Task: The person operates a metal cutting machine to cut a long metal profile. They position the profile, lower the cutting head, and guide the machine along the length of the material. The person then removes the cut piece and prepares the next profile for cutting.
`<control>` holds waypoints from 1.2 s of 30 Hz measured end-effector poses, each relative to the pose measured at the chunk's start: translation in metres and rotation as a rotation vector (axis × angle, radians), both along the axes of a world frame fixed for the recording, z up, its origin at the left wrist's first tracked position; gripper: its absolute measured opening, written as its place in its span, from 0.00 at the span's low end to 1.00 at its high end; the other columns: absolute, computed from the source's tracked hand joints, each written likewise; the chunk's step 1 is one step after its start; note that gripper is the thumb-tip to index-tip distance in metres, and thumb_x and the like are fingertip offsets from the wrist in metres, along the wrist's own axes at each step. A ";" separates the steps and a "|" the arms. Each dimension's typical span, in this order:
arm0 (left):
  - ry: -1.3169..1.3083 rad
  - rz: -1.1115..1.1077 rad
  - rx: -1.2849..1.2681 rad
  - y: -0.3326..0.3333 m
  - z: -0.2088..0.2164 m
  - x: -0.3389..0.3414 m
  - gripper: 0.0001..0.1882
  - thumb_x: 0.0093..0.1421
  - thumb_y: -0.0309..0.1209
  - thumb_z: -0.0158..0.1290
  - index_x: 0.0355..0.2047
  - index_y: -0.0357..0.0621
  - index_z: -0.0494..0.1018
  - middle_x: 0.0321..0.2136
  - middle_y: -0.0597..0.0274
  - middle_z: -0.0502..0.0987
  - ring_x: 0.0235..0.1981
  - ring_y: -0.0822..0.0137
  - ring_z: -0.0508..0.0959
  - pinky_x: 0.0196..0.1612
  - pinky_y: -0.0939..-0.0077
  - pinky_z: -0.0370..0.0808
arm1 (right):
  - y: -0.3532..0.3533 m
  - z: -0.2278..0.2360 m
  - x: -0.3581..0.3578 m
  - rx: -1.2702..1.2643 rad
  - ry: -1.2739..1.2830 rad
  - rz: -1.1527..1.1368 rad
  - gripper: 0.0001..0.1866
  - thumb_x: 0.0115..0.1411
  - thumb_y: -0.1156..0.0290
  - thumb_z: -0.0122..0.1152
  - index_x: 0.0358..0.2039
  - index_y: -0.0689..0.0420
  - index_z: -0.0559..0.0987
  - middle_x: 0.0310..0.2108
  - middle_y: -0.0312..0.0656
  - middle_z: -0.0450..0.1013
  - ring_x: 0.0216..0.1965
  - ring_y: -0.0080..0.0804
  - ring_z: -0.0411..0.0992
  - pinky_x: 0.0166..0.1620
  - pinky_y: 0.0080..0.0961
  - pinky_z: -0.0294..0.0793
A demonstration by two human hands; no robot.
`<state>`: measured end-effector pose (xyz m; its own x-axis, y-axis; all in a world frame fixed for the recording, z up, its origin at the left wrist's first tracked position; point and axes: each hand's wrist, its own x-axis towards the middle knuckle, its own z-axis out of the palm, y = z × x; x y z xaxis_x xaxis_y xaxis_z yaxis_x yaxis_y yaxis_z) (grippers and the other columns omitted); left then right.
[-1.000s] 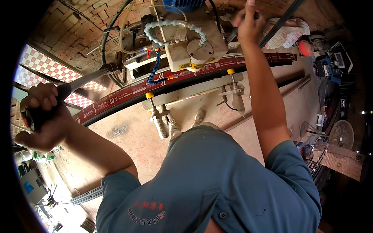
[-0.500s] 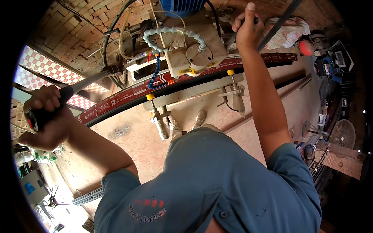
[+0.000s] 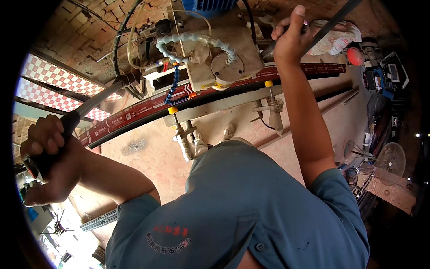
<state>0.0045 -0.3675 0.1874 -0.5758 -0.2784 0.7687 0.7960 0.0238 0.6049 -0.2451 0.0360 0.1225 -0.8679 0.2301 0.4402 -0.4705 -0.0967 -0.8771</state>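
Note:
My left hand (image 3: 58,154) is wrapped round the black grip of a long metal lever (image 3: 97,99), which runs up to the left side of a machine. At the upper right, my right hand (image 3: 290,45) is closed on a dark handle (image 3: 268,49) beside the machine head (image 3: 204,67), thumb pointing up. Most of that handle is hidden by the fingers. A long red-wrapped profile (image 3: 121,119) with a black lower edge passes under the machine head. Blue (image 3: 172,85) and pale grey (image 3: 190,36) jointed hoses curve near it.
Two yellow-tipped clamps (image 3: 173,110) (image 3: 268,84) stand on a metal bar (image 3: 219,104) nearest my body. A blue motor (image 3: 209,5) tops the machine. Black cables hang behind. At right are a fan (image 3: 390,159), a red round object (image 3: 354,55) and cluttered equipment.
My left hand and the lever's grip have come lower, toward my body. My right hand has shifted slightly right, still on its handle. The whole view has shifted a little.

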 end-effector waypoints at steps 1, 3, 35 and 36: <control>-0.001 -0.001 -0.007 0.000 0.000 0.001 0.46 0.52 0.78 0.35 0.36 0.43 0.73 0.20 0.65 0.60 0.23 0.68 0.60 0.32 0.67 0.59 | -0.006 0.005 0.000 0.007 0.006 -0.035 0.30 0.66 0.43 0.54 0.16 0.53 0.65 0.10 0.33 0.60 0.11 0.23 0.60 0.16 0.22 0.60; 0.000 -0.001 -0.023 -0.001 0.000 0.001 0.46 0.52 0.78 0.35 0.36 0.44 0.73 0.20 0.66 0.60 0.23 0.68 0.60 0.32 0.68 0.58 | -0.010 0.008 -0.002 0.018 0.004 -0.088 0.29 0.67 0.44 0.54 0.16 0.51 0.65 0.10 0.32 0.59 0.10 0.22 0.59 0.15 0.21 0.58; 0.042 0.025 0.020 0.002 -0.001 -0.003 0.44 0.55 0.74 0.34 0.34 0.41 0.73 0.19 0.62 0.60 0.23 0.66 0.62 0.32 0.65 0.61 | -0.021 0.023 0.008 -0.036 -0.100 -0.140 0.25 0.65 0.48 0.59 0.19 0.50 0.66 0.12 0.30 0.59 0.10 0.20 0.58 0.13 0.20 0.57; 0.037 0.020 0.025 0.001 -0.001 -0.001 0.44 0.54 0.74 0.34 0.34 0.41 0.72 0.19 0.63 0.60 0.23 0.67 0.62 0.32 0.65 0.61 | -0.017 0.019 0.005 -0.026 -0.067 -0.115 0.25 0.65 0.48 0.59 0.19 0.50 0.66 0.12 0.30 0.59 0.10 0.19 0.58 0.13 0.20 0.57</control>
<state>0.0037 -0.3666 0.1859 -0.5410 -0.3086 0.7824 0.8176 0.0252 0.5753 -0.2396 0.0186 0.1412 -0.8626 0.3398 0.3747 -0.4201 -0.0685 -0.9049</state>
